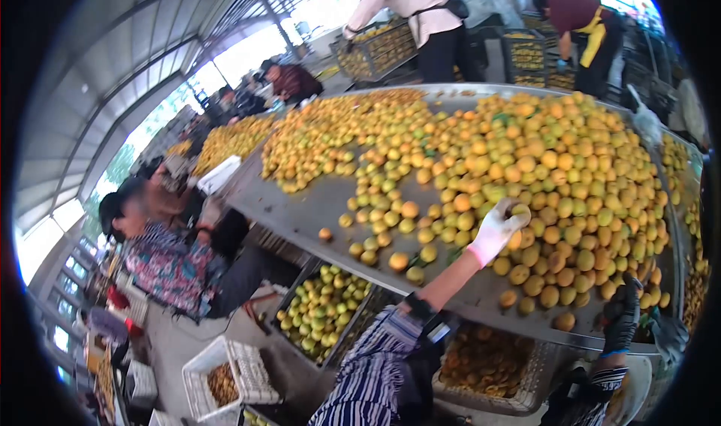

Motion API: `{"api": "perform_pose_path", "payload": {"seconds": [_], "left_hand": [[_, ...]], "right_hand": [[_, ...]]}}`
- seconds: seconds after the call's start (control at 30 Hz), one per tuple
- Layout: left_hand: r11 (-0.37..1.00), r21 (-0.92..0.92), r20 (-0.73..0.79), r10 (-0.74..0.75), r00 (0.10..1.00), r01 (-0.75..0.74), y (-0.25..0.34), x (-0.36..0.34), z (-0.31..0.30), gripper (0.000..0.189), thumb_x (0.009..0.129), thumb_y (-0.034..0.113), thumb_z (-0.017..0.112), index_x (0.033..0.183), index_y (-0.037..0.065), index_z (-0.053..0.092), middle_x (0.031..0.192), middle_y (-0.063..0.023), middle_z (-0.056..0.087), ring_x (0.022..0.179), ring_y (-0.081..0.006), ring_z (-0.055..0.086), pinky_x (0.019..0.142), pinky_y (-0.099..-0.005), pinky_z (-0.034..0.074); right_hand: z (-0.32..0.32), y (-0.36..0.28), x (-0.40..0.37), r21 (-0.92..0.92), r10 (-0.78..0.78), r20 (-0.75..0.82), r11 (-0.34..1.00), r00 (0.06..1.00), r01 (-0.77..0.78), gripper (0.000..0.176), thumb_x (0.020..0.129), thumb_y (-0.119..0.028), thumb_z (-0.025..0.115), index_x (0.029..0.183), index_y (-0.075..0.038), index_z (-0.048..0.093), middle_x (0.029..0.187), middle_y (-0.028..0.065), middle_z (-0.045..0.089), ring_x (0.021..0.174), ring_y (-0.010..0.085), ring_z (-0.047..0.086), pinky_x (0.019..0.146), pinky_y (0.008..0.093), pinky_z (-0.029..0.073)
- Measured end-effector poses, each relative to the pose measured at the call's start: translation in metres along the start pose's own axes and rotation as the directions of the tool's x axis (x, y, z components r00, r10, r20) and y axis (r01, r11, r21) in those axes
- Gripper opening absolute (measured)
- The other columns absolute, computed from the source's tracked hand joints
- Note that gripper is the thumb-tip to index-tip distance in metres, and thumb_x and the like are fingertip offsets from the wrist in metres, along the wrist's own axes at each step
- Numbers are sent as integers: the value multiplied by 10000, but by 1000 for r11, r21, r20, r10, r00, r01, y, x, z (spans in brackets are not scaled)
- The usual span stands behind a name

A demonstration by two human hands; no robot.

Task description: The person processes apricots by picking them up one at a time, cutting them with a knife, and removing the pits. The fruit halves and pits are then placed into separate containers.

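My left hand (499, 231), in a white glove with a pink cuff, reaches over the metal sorting table (289, 208). Its fingers are closed around a yellow-green apricot (518, 216) at the edge of the big heap of apricots (556, 163). At the table's near right edge is my right hand (622, 317) in a dark glove, beside the lowest fruit of the heap. How its fingers are set, and whether anything is in them, is too dark to make out. A few loose apricots (399, 261) lie between my left arm and the table's near rim.
Below the near rim stand a crate of greenish fruit (323, 311) and a basket of brown fruit (487, 360). A white basket (255, 373) is on the floor. A seated person (169, 264) is at left. Another grey glove (668, 336) shows at far right. People handle crates (375, 52) behind.
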State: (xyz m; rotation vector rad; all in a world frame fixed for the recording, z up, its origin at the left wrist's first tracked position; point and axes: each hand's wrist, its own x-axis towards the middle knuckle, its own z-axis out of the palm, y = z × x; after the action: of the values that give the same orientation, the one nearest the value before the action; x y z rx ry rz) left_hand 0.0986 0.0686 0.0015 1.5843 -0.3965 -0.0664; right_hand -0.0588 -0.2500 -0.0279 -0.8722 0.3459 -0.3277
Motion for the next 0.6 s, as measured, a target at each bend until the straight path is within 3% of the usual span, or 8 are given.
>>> {"api": "perform_pose_path", "payload": {"seconds": [0.1, 0.17, 0.2, 0.27, 0.33, 0.47, 0.53, 0.6], "left_hand": [[938, 296, 44, 175, 984, -181, 25, -107, -64, 393, 800, 97, 617, 1181, 46, 537, 1307, -211, 424, 1095, -327, 534, 929, -368, 440], [963, -145, -173, -249, 953, 226, 38, -174, -103, 479, 717, 81, 708, 1161, 15, 539, 1223, -212, 516, 1115, -361, 522, 917, -388, 463], [777, 628, -61, 90, 994, -32, 23, -205, -135, 447, 861, 174, 567, 1249, -26, 469, 1227, -167, 520, 1085, -246, 553, 889, -316, 485], [569, 817, -177, 91, 980, 95, -12, -263, -194, 559, 711, 86, 734, 1211, -2, 499, 1145, -166, 579, 1057, -250, 575, 887, -322, 488], [486, 633, -505, -330, 797, 602, 35, -288, -194, 614, 699, 128, 762, 1226, -3, 474, 1134, -194, 582, 1042, -271, 584, 896, -330, 479], [163, 652, -691, -274, 668, 741, -49, -356, -284, 861, 637, 314, 809, 1291, -50, 384, 1073, -208, 610, 999, -266, 611, 851, -331, 490], [690, 50, -828, -376, 416, 722, -64, -355, -289, 787, 657, 215, 801, 1293, -23, 402, 1135, -185, 591, 969, -235, 626, 798, -338, 522], [249, 652, -666, -263, 697, 717, -78, -354, -309, 616, 726, 147, 740, 1253, 12, 450, 1068, -142, 606, 909, -224, 639, 748, -365, 538]], "right_hand": [[-21, 14, 15, 18, -36, -33, 999, 999, 36, 350, 891, -267, 551, 1185, -78, 555, 619, -64, 439, 379, 39, 327, 328, 208, 274], [-25, 18, 17, 37, -15, -11, 999, 1000, 15, 352, 888, -249, 553, 1189, -68, 550, 624, -61, 443, 384, 40, 331, 332, 205, 279], [-26, 20, 17, 56, 14, 9, 998, 1000, -15, 354, 885, -231, 554, 1193, -58, 546, 629, -58, 448, 390, 42, 336, 336, 203, 285], [-17, 22, 13, 75, 15, -26, 997, 1000, -13, 319, 876, -199, 567, 1165, -67, 561, 628, -54, 454, 383, 48, 325, 342, 205, 286], [-2, 19, 9, 47, 66, -6, 997, 998, -65, 259, 866, -191, 593, 1099, -77, 584, 627, -58, 450, 385, 48, 326, 345, 214, 282], [3, 24, 21, 162, 123, -91, 981, 988, -107, 168, 854, -186, 620, 986, -86, 594, 628, -64, 474, 398, 42, 342, 367, 211, 293], [-28, 24, 45, 239, 166, -16, 958, 986, -157, 145, 855, -188, 618, 934, -71, 585, 622, -51, 489, 424, 50, 376, 381, 218, 308], [-46, 24, 60, 361, 157, -143, 927, 977, -96, 160, 864, -211, 609, 902, -60, 571, 613, -38, 494, 453, 69, 413, 395, 230, 331]]}}
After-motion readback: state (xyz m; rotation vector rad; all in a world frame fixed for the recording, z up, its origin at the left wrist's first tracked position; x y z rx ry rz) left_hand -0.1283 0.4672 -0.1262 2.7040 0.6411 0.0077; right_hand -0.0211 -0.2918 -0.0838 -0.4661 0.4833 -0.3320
